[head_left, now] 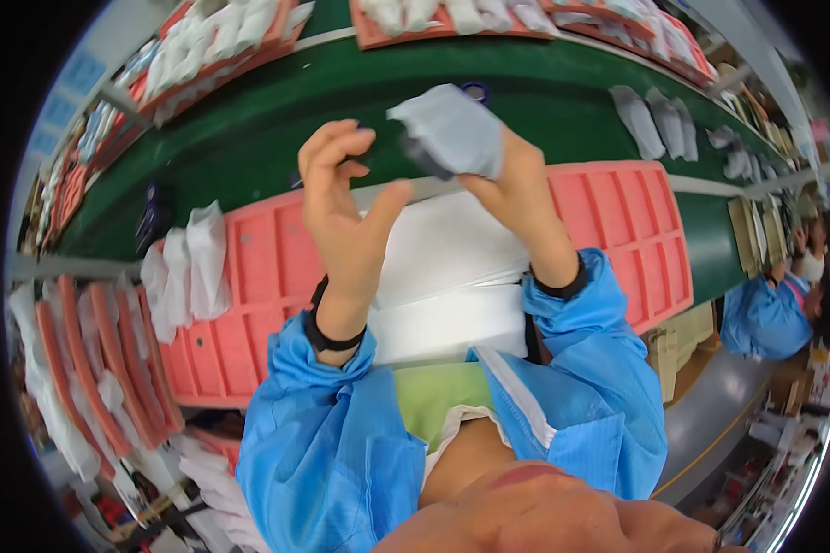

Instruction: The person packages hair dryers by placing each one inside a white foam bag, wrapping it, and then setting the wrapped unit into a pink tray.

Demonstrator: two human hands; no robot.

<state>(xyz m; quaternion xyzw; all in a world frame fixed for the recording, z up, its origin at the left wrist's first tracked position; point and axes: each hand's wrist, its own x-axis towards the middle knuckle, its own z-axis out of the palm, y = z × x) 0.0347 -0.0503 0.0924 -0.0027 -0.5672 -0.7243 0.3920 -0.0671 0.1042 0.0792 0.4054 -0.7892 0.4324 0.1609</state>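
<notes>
A blurred, whitish-grey bag-like wrapping (454, 127) with a darker grey part at its lower left is gripped in my right hand (518, 175), raised over the green bench. My left hand (346, 189) is lifted to the left of it and apart from it. Its fingers are bent with the thumb held away, and I see nothing in them. A small dark spot shows by its fingertips, too small to name. Below both hands lie smooth white sheets (452, 244), stacked across a pink compartmented tray (613, 235).
White-wrapped pieces (209, 263) rest on the tray's left end. Grey-white wrapped pieces (638, 122) stand on the green bench (553, 101) at right. A dark tape-roll-like ring (475, 92) lies behind my right hand. Filled pink trays (456, 32) line the back. A co-worker (770, 313) is far right.
</notes>
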